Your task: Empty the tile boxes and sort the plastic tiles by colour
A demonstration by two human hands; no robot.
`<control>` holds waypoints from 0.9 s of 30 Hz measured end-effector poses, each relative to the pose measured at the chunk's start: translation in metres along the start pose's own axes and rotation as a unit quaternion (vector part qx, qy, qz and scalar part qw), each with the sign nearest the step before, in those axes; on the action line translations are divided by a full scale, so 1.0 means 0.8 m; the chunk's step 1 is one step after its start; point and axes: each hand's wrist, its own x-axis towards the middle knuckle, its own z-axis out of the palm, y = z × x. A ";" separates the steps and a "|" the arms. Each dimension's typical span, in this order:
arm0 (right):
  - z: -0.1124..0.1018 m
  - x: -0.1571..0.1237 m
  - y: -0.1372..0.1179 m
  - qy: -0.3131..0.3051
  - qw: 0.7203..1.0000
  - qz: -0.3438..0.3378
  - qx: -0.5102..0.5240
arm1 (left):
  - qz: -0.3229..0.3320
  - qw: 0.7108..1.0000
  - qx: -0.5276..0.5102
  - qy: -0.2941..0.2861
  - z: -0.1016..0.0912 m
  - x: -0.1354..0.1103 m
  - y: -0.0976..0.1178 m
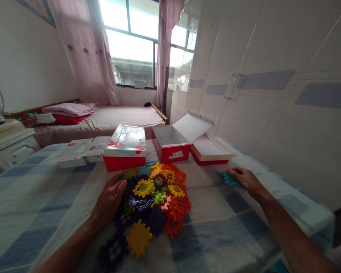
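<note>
A heap of flat plastic interlocking tiles (156, 195) in yellow, orange, purple, green and teal lies on the checked blue and white cloth. My left hand (110, 199) rests at the heap's left edge, fingers spread and lying against the purple tiles. My right hand (246, 180) is stretched out to the right, fingers laid flat on a small stack of teal tiles (229, 179) set apart from the heap. A single yellow tile (138, 239) lies at the near side.
Behind the heap stand a closed red box with a glossy lid (125, 148), an open red box (170, 146) with its white lid raised, and a red tray (213, 151). White flat boxes (81, 151) lie at the left. A bed and a window are beyond; cupboards line the right.
</note>
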 end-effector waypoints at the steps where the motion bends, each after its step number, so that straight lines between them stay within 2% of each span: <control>1: -0.004 0.003 0.013 0.026 0.998 0.004 -0.051 | -0.001 1.000 0.000 0.001 0.000 0.000 -0.001; 5: 0.008 0.007 0.042 0.136 0.959 -0.031 -0.248 | -0.001 1.000 0.000 0.004 0.001 0.001 -0.005; 7: 0.023 0.005 0.046 0.117 0.944 -0.075 -0.298 | 0.004 1.000 0.000 0.006 0.001 0.001 -0.006; 9: 0.035 0.003 0.047 0.069 0.933 -0.117 -0.334 | 0.010 1.000 -0.001 0.006 0.001 0.002 -0.007; 12: 0.039 0.005 0.049 0.045 0.914 -0.146 -0.376 | 0.008 1.000 0.003 0.006 0.001 0.002 -0.007; 14: 0.030 0.009 0.054 0.052 0.909 -0.139 -0.389 | 0.005 1.000 0.008 0.003 0.001 0.001 -0.004; 17: 0.007 0.016 0.069 0.073 0.903 -0.083 -0.414 | 0.006 1.000 0.015 0.004 0.000 0.000 0.000; 20: -0.009 0.021 0.077 0.137 0.879 -0.042 -0.454 | 0.008 1.000 0.019 0.011 0.000 -0.001 0.005; 22: -0.008 0.020 0.064 0.183 0.875 -0.074 -0.442 | 0.010 1.000 0.020 0.010 0.000 -0.002 0.007; 23: -0.001 0.018 0.051 0.185 0.884 -0.111 -0.415 | 0.011 1.000 0.020 0.010 0.000 -0.002 0.008; 25: 0.023 0.008 0.011 0.130 0.916 -0.197 -0.324 | 0.016 1.000 0.021 0.008 0.000 -0.002 0.009; 27: 0.059 -0.005 -0.038 0.024 0.939 -0.261 -0.221 | 0.019 1.000 0.022 0.006 0.000 -0.003 0.009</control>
